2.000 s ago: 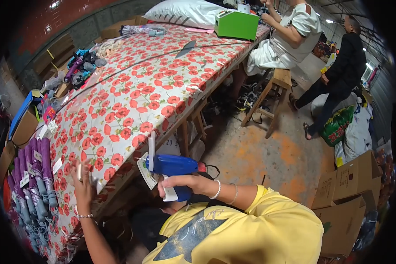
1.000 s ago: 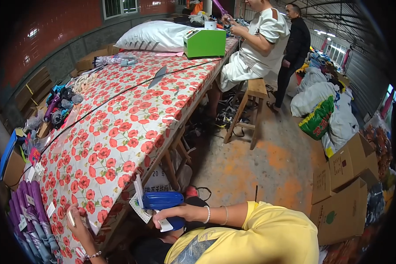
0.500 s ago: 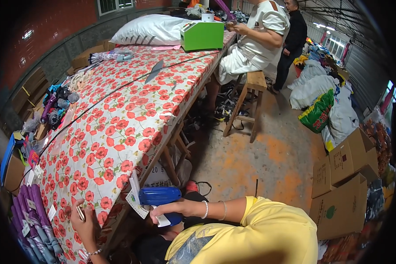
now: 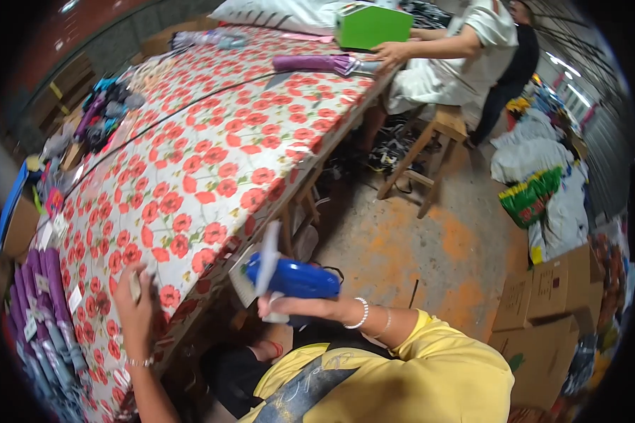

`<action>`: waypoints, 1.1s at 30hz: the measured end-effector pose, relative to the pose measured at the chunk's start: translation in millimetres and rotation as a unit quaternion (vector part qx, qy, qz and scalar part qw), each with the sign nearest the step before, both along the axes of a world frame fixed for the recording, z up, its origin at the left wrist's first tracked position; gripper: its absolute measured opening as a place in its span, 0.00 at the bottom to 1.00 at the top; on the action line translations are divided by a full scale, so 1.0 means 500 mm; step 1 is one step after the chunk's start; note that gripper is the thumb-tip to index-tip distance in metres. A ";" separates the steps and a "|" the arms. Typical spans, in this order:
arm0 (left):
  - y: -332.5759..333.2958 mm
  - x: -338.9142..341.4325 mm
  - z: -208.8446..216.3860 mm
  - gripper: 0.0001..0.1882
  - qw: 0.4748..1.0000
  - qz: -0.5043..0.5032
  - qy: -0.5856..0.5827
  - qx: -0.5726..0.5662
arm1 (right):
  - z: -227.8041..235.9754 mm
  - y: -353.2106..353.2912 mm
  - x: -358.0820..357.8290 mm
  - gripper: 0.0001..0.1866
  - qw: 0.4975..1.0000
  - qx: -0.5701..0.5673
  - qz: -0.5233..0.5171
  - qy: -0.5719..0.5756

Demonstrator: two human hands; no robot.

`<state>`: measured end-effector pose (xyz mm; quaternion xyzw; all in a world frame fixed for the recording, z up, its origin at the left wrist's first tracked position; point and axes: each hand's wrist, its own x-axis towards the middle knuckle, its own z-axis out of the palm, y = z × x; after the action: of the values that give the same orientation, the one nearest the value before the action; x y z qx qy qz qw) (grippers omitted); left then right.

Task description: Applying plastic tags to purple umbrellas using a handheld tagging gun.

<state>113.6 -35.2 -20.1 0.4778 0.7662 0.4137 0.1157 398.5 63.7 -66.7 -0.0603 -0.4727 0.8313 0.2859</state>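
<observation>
My right hand (image 4: 300,307) is closed round a blue tagging gun (image 4: 300,278), held just off the table's near right edge. A white strip, smeared by motion, stands up at the gun's front, and a pale card (image 4: 244,280) hangs beside it. My left hand (image 4: 135,303) is above the table (image 4: 212,151), fingers curled round a small pale flat thing (image 4: 135,287) that I cannot make out. Purple folded umbrellas (image 4: 46,285) lie in a bundle left of that hand. Farther up the table lies another purple folded umbrella (image 4: 310,63), its grey end at a co-worker's hand (image 4: 391,55).
A co-worker in white sits on a wooden stool (image 4: 450,123) beside a green box (image 4: 374,27). Another person stands behind. Cardboard boxes (image 4: 543,303) and white sacks (image 4: 533,158) line the right side. A black cord (image 4: 169,120) crosses the flowered tablecloth.
The view has shifted. A purple umbrella now lies on the far table by the co-worker's hand, which has reached down to it. My right hand still holds the tagging gun, now turned slightly.
</observation>
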 end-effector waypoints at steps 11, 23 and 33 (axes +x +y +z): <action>0.368 0.106 -0.065 0.20 0.951 -0.179 0.233 0.101 | 0.144 0.482 0.030 0.29 0.650 0.542 -0.472 -0.248; 0.380 0.115 -0.015 0.15 0.956 -0.204 0.211 -0.022 | 0.084 1.091 0.084 0.32 0.401 0.521 -0.509 -0.555; 0.383 0.114 -0.007 0.14 0.957 -0.211 0.192 -0.049 | 0.095 1.127 0.063 0.34 0.402 0.482 -0.389 -0.675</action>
<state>170.4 156.5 -23.6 0.6930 0.6749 0.2424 0.0740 430.1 627.0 -19.1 -0.6312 -0.7600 -0.0456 0.1480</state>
